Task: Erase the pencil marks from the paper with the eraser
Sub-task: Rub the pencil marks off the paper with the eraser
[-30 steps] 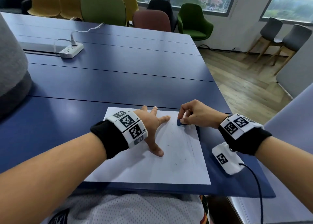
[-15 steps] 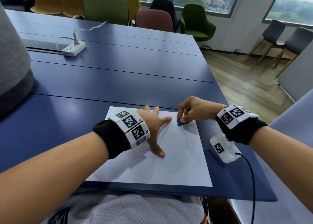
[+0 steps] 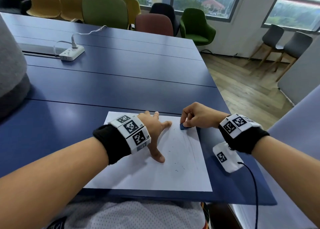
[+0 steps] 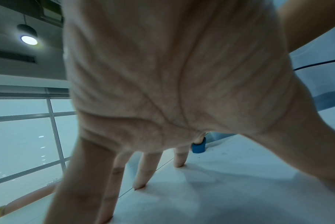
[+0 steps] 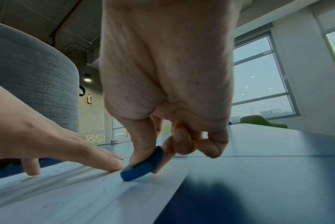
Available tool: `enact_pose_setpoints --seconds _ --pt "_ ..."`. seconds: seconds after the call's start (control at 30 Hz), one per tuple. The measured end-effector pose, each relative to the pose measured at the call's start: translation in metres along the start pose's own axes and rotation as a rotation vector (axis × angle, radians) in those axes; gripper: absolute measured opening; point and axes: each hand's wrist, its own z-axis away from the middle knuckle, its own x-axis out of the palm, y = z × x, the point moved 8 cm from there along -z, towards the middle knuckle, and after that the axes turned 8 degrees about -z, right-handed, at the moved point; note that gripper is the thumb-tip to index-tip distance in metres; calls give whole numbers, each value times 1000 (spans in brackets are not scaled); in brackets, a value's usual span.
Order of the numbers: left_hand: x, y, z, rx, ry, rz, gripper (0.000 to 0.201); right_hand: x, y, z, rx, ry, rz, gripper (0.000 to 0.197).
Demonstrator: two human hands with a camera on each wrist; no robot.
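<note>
A white sheet of paper [image 3: 155,175] lies on the blue table [image 3: 121,83] at its near edge. Faint pencil lines [image 3: 189,145] run down the sheet's right side, with eraser crumbs below them. My left hand [image 3: 156,133] lies flat on the sheet with fingers spread [image 4: 141,171], holding it down. My right hand [image 3: 195,118] pinches a small blue eraser [image 3: 183,126] between thumb and forefinger and presses it on the paper near the far right corner. The eraser [image 5: 143,163] is tilted, with its lower edge on the sheet.
A white power strip [image 3: 71,53] with a plugged cable sits far left on the table. A grey rounded object [image 3: 10,76] stands at the left edge. Chairs line the table's far side. The table's right edge runs just beyond the sheet.
The right hand with the eraser has shifted slightly along the top right part of the sheet. The left hand has stayed flat on the paper.
</note>
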Motion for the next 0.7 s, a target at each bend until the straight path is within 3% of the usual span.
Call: enact_pose_setpoints --seconds 0.07,0.17,0.33,0.5,0.63,0.7 --pt "-2 1 0 1 -8 -7 133 1 4 5 -4 -2 -32 4" --pt "-4 1 0 -4 -39 3 134 10 6 12 15 -150 17 6" --pt "-7 5 2 -2 -59 -9 133 -4 9 4 -1 75 -55 5" --pt "-13 14 2 18 -89 -43 131 7 8 16 16 -129 -18 10" --pt "-14 15 4 21 -87 -56 131 -7 10 3 17 64 -48 6" --pt "-14 15 5 21 -91 -73 132 -8 13 6 12 70 -70 6"
